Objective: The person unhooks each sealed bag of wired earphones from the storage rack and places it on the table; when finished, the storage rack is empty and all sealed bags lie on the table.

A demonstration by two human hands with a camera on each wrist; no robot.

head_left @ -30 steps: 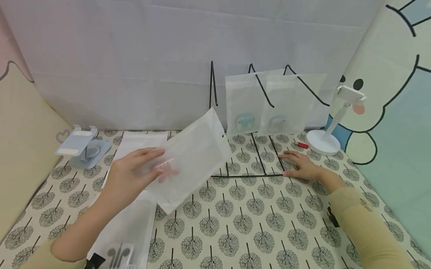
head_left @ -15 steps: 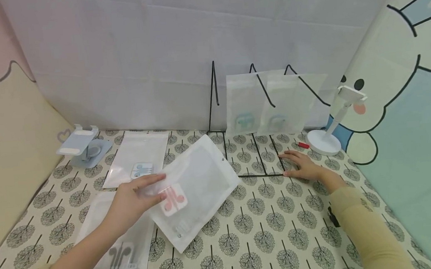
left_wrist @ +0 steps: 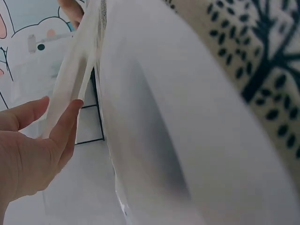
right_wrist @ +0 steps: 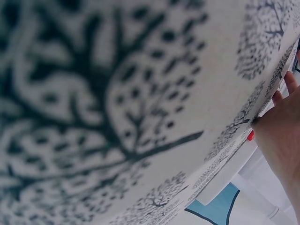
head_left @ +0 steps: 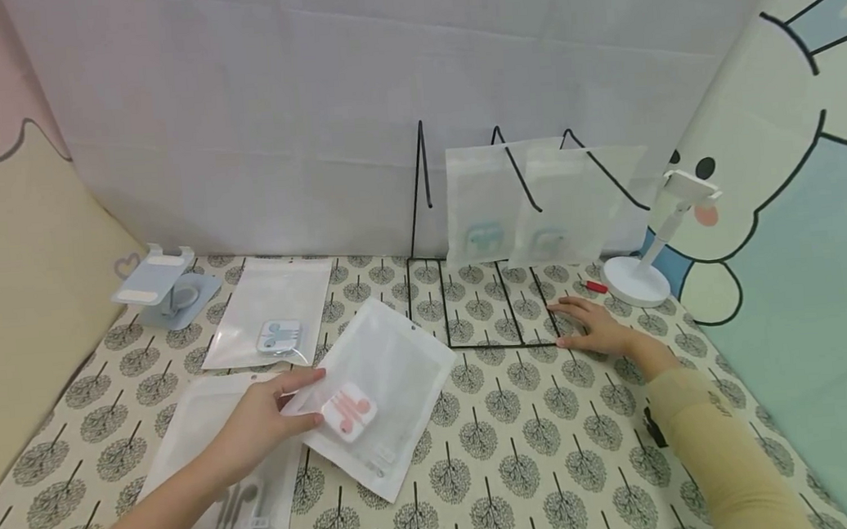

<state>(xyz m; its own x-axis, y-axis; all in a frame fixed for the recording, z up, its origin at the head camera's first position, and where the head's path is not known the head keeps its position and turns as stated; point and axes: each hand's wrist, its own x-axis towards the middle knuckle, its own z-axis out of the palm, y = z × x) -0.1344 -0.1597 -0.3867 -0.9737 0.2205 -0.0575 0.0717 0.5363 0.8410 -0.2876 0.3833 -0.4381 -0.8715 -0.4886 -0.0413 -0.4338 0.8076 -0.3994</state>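
My left hand [head_left: 258, 424] pinches the left edge of a translucent white zip bag [head_left: 394, 365], thumb on one side and fingers on the other. A square case with pink earphones [head_left: 348, 411] shows through it. In the left wrist view the thumb and fingers of the left hand [left_wrist: 42, 145] hold the bag's edge [left_wrist: 77, 70]. My right hand [head_left: 594, 330] rests on the tablecloth with fingertips at the front right corner of a black wire rack [head_left: 487, 347]. In the right wrist view the right hand [right_wrist: 281, 126] is only partly visible.
Two frosted bags [head_left: 478, 203] with bluish items stand in the rack. A bag with blue earphones [head_left: 279, 337] and a bag with dark earphones [head_left: 237, 507] lie at left. A blue stand [head_left: 167, 286], a white stand [head_left: 638, 278] and a red object [head_left: 595, 287] are near the back.
My left hand has lowered the bag with the pink earphones toward me and turned it, so the earphones show more clearly. The right hand has stayed in place.
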